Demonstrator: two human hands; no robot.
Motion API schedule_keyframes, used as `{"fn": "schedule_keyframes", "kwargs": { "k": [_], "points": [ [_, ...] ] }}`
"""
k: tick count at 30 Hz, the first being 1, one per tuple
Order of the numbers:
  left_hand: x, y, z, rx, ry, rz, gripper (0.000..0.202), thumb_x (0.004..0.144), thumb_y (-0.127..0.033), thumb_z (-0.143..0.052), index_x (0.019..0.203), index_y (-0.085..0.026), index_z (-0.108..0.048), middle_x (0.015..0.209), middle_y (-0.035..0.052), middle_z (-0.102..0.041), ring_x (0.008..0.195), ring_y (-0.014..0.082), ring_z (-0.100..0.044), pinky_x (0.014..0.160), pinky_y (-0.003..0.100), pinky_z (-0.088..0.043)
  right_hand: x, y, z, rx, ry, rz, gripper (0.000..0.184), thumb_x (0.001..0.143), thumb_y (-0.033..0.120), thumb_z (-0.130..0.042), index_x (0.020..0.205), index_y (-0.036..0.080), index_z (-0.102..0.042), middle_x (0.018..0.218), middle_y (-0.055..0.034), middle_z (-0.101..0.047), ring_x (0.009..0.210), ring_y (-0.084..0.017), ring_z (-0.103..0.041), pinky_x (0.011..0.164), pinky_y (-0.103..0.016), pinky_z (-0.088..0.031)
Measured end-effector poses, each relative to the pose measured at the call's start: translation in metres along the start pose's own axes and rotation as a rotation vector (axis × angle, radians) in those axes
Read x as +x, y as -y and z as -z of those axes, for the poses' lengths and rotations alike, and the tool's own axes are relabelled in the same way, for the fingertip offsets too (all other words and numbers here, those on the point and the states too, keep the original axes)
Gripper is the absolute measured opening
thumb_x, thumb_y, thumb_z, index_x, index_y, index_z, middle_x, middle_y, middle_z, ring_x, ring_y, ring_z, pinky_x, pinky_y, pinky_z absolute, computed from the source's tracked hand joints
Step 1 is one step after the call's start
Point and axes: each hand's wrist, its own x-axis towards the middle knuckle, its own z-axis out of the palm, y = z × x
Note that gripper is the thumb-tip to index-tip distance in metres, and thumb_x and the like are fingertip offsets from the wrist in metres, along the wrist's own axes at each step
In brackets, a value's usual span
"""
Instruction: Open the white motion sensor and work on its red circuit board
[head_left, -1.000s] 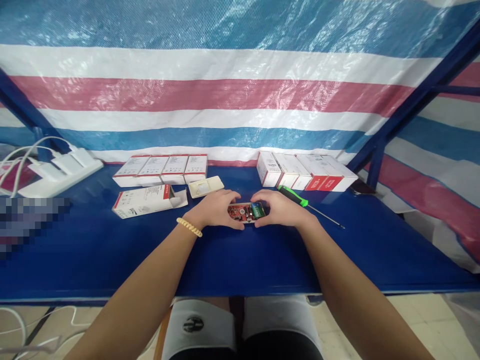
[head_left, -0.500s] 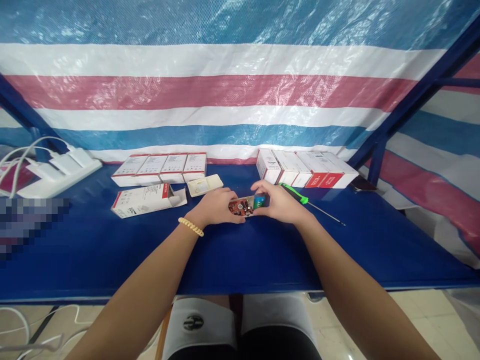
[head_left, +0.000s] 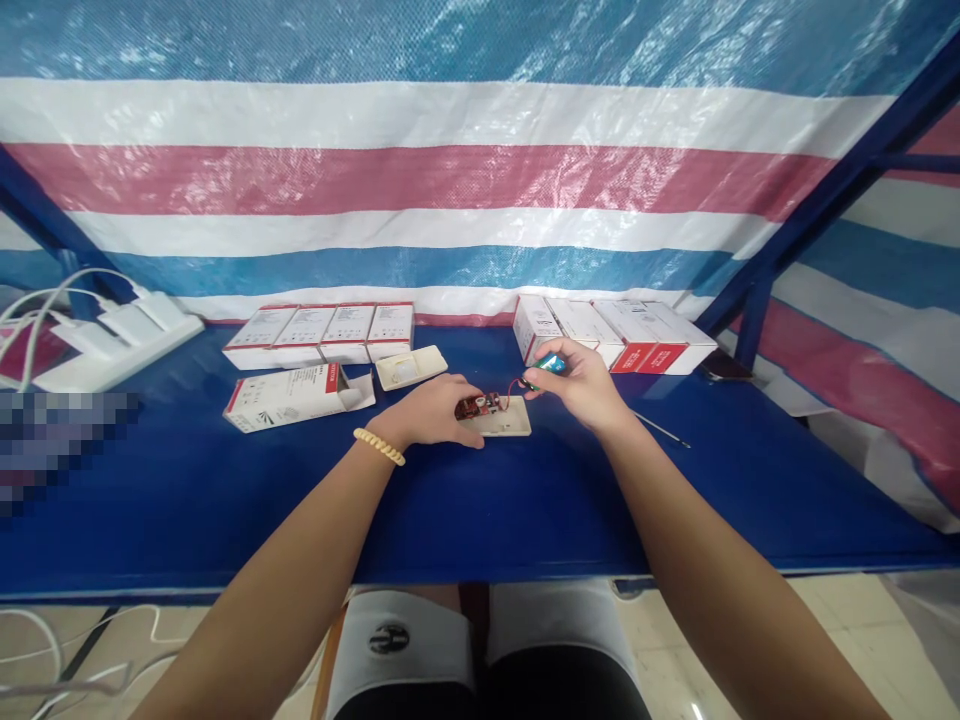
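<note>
- Near the middle of the desk (head_left: 484,525), between the person's forearms, lies a pale housing (head_left: 511,423), its bare right end uncovered and a reddish circuit board (head_left: 480,406) toward its left end.
- The left hand (head_left: 431,411) has its grip clamped on the left end of the housing, thumb along the near side and fingers at the far side; whether a finger also presses on the board cannot be told.
- The right hand (head_left: 576,382) has its grip closed on what looks like a blue-green battery (head_left: 553,363), held up and apart from the housing, just beyond its right end.
- A red wire (head_left: 510,386) runs from the board toward the battery; its far end is lost among the fingers.
- Step in hand, as I judge it: handling the battery outside the housing while the other hand steadies the base.
- A next move would call for slack in that wire, a firm left hold, and a clear look at the wire's ends before any pull.
- Behind the left hand lies a pale cover (head_left: 412,368), and left of it a carton (head_left: 289,397) with its end flap out.
- Beyond the right wrist shows the shaft of a screwdriver (head_left: 663,430); its handle is hidden.
</note>
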Motion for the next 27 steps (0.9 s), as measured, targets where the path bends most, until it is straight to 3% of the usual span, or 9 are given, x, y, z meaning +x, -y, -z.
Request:
{"fn": "schedule_keyframes", "kwargs": {
  "k": [5, 10, 13, 16, 21, 24, 27],
  "points": [
    [-0.001, -0.005, 0.002, 0.021, -0.02, 0.056, 0.058, 0.066, -0.067, -0.07, 0.099, -0.019, -0.068, 0.084, 0.003, -0.06, 0.08, 0.022, -0.055, 0.066, 0.031, -0.036, -0.008, 0.005, 0.002, 0.184, 0.181, -0.088, 0.04, 0.059, 0.036, -0.086, 0.08, 0.02, -0.055, 0.074, 0.0033, -0.056, 0.058, -0.013, -0.061, 0.051, -0.03, -0.055],
    [-0.002, -0.004, 0.002, 0.029, -0.032, 0.086, 0.066, 0.063, -0.069, -0.071, 0.106, -0.019, -0.068, 0.09, 0.0049, -0.062, 0.086, 0.0245, -0.057, 0.07, 0.032, -0.039, -0.011, 0.01, 0.007, 0.262, 0.348, -0.188, 0.033, 0.062, 0.022, -0.08, 0.073, 0.019, -0.049, 0.074, 0.0046, -0.054, 0.052, -0.013, -0.062, 0.043, -0.027, -0.048],
    [-0.002, 0.0, 0.001, 0.005, -0.026, 0.091, 0.069, 0.063, -0.068, -0.072, 0.111, -0.018, -0.067, 0.097, 0.0067, -0.063, 0.09, 0.0253, -0.059, 0.076, 0.034, -0.042, -0.008, 0.011, 0.015, 0.134, 0.348, -0.259, 0.027, 0.059, 0.013, -0.073, 0.068, 0.018, -0.049, 0.069, 0.0039, -0.057, 0.047, -0.011, -0.058, 0.037, -0.021, -0.039],
    [-0.002, 0.001, 0.0, 0.019, -0.048, 0.087, 0.069, 0.064, -0.066, -0.072, 0.114, -0.018, -0.066, 0.101, 0.0077, -0.063, 0.095, 0.0261, -0.059, 0.081, 0.035, -0.044, -0.005, 0.013, 0.021, -0.059, 0.373, -0.355, 0.019, 0.058, 0.012, -0.067, 0.075, 0.016, -0.061, 0.074, -0.0011, -0.066, 0.046, -0.009, -0.056, 0.035, -0.019, -0.033],
    [-0.002, 0.003, -0.004, 0.065, -0.081, 0.063, 0.073, 0.066, -0.063, -0.073, 0.121, -0.016, -0.063, 0.106, 0.0091, -0.062, 0.098, 0.0269, -0.059, 0.084, 0.035, -0.045, -0.004, 0.014, 0.015, -0.216, 0.355, -0.437, 0.026, 0.063, 0.022, -0.071, 0.088, 0.017, -0.068, 0.072, -0.0034, -0.071, 0.05, -0.011, -0.058, 0.042, -0.021, -0.04],
    [-0.002, 0.003, -0.005, 0.085, -0.084, 0.043, 0.069, 0.071, -0.062, -0.069, 0.123, -0.018, -0.062, 0.104, 0.0093, -0.062, 0.098, 0.0272, -0.059, 0.085, 0.036, -0.044, -0.005, 0.01, 0.007, -0.164, 0.374, -0.405, 0.026, 0.066, 0.025, -0.073, 0.089, 0.017, -0.067, 0.067, -0.0019, -0.069, 0.051, -0.012, -0.059, 0.044, -0.022, -0.04],
    [-0.001, 0.002, -0.003, 0.076, -0.06, 0.033, 0.063, 0.074, -0.059, -0.068, 0.123, -0.02, -0.063, 0.103, 0.0091, -0.063, 0.097, 0.0267, -0.059, 0.085, 0.036, -0.044, -0.006, 0.006, 0.003, 0.05, 0.3, -0.289, 0.027, 0.067, 0.032, -0.073, 0.088, 0.019, -0.062, 0.066, -0.0001, -0.065, 0.05, -0.013, -0.058, 0.044, -0.024, -0.037]
  ]
}}
